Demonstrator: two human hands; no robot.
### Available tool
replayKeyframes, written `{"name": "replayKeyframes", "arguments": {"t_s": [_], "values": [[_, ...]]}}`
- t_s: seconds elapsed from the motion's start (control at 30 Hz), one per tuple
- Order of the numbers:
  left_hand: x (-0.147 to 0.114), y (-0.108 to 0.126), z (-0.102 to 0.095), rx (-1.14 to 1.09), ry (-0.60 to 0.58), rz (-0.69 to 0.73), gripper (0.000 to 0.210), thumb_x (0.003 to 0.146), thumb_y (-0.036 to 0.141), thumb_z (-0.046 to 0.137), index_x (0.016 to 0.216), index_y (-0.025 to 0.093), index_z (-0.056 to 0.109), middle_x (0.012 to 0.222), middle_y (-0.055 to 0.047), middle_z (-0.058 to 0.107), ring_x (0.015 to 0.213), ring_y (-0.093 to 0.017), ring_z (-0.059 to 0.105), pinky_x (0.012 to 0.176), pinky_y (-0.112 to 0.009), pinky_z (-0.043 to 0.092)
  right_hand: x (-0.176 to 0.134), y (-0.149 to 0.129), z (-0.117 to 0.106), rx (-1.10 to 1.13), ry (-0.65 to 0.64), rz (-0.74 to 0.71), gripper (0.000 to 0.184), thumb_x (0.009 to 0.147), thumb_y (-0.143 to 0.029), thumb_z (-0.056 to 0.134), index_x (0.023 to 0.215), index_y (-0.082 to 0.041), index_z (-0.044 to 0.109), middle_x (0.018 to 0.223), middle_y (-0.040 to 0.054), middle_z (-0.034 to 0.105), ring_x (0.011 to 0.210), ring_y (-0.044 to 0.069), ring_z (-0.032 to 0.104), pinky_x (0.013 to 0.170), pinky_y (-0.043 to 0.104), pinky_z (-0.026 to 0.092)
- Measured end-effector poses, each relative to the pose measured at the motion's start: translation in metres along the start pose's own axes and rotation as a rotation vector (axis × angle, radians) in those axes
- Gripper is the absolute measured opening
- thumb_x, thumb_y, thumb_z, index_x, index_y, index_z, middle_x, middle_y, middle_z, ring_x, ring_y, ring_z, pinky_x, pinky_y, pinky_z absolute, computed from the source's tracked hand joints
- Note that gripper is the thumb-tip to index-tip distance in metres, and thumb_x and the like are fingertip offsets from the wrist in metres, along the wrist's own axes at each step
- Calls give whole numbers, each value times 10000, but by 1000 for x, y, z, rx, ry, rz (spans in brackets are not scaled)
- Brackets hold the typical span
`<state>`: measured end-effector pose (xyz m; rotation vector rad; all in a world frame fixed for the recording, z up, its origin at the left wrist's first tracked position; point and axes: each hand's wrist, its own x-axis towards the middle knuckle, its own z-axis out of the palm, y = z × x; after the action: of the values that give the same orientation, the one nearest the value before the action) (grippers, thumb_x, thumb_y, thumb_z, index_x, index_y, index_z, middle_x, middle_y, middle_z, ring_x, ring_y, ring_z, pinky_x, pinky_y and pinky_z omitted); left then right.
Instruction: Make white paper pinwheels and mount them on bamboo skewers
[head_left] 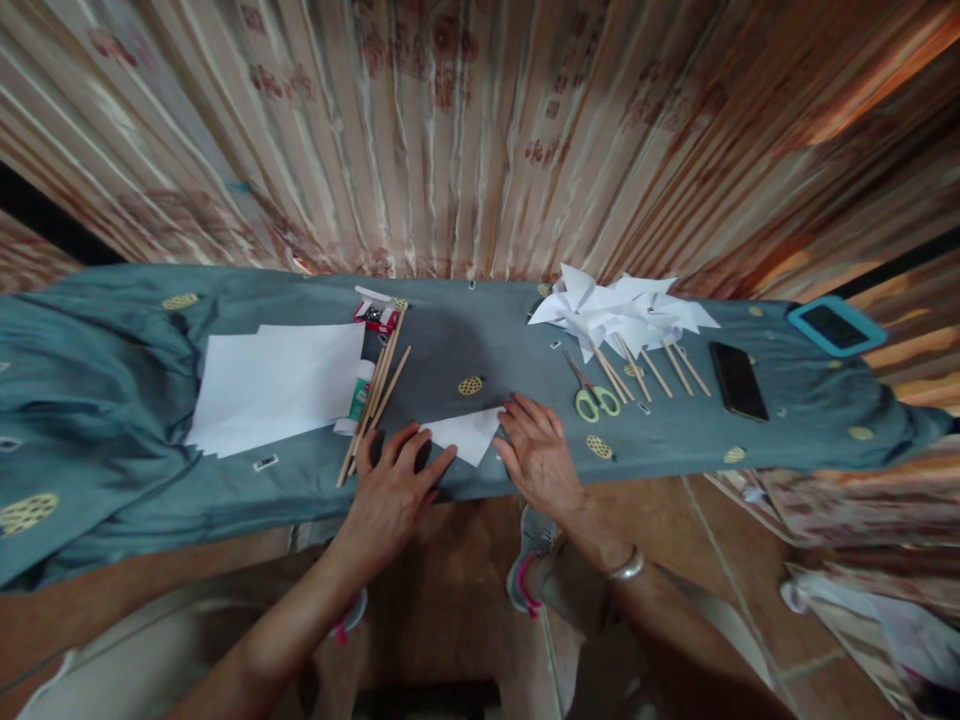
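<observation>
Paper triangle (466, 433) lies between left hand (397, 480) and right hand (541, 457), both palm-down.

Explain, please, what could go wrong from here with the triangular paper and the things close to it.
The triangular paper might crease unevenly if it slips under the left grip or the right grip. The wooden sticks lie right by the left grip, so a sideways move could scatter them. The red box stands open; a knock might spill its contents.
</observation>
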<state>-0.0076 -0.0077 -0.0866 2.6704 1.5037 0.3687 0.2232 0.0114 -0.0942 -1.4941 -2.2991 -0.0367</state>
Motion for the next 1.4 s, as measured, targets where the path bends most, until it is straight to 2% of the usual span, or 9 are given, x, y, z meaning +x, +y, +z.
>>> {"name": "replayKeyframes", "arguments": {"t_s": [0.07, 0.23, 0.63, 0.83, 1.03, 1.23, 1.4], "values": [[0, 0, 0, 5, 5, 7, 472, 848, 148, 603, 1290, 313, 586, 1302, -149, 592, 1273, -345, 485, 1063, -655, 258, -6, -11, -1, 16, -5, -34, 329, 976, -313, 448, 1196, -139, 620, 1354, 160, 582, 1361, 291, 415, 1079, 513, 367], [-2, -2, 3, 21, 7, 37, 502, 838, 135, 603, 1310, 301, 570, 1311, -159, 581, 1283, -363, 472, 1057, -667, 261, -24, -32, -1, 159, -32, -125, 324, 962, -246, 462, 1237, -147, 603, 1299, 137, 630, 1297, 249, 508, 1076, 485, 419], [-2, -2, 0, 20, -1, 43, 509, 844, 145, 597, 1328, 294, 547, 1322, -155, 566, 1292, -354, 460, 1077, -662, 233, -28, -26, -10, 374, -31, -8, 292, 991, -215, 380, 1181, -188, 600, 1281, 111, 647, 1247, 185, 564, 1099, 447, 406], [0, 0, -2, 29, -7, 41, 483, 847, 162, 613, 1312, 287, 564, 1313, -158, 573, 1281, -353, 470, 1070, -667, 233, -28, -27, -10, 271, -1, -98, 272, 973, -206, 424, 1159, -170, 620, 1319, 144, 609, 1251, 219, 550, 1073, 451, 431], [-1, 0, -1, 51, -1, 51, 483, 855, 200, 630, 1324, 285, 553, 1320, -158, 571, 1283, -350, 466, 1071, -667, 230, -27, -38, -10, 97, 4, -255, 296, 946, -227, 491, 1212, -149, 595, 1407, 173, 529, 1390, 270, 393, 1106, 504, 378], [-1, -2, 1, 47, 4, 64, 509, 841, 184, 646, 1329, 290, 550, 1317, -155, 574, 1278, -356, 471, 1052, -652, 269, -33, -39, -5, 37, 71, -256, 258, 933, -224, 528, 1150, -122, 624, 1321, 182, 602, 1335, 294, 464, 1064, 496, 425], [0, -2, 1, 41, 11, 63, 486, 853, 184, 627, 1322, 287, 558, 1307, -157, 576, 1270, -357, 476, 1043, -655, 273, -36, -37, -3, 93, 68, -232, 310, 940, -217, 515, 1233, -141, 585, 1322, 163, 609, 1304, 279, 501, 1052, 493, 441]]}}
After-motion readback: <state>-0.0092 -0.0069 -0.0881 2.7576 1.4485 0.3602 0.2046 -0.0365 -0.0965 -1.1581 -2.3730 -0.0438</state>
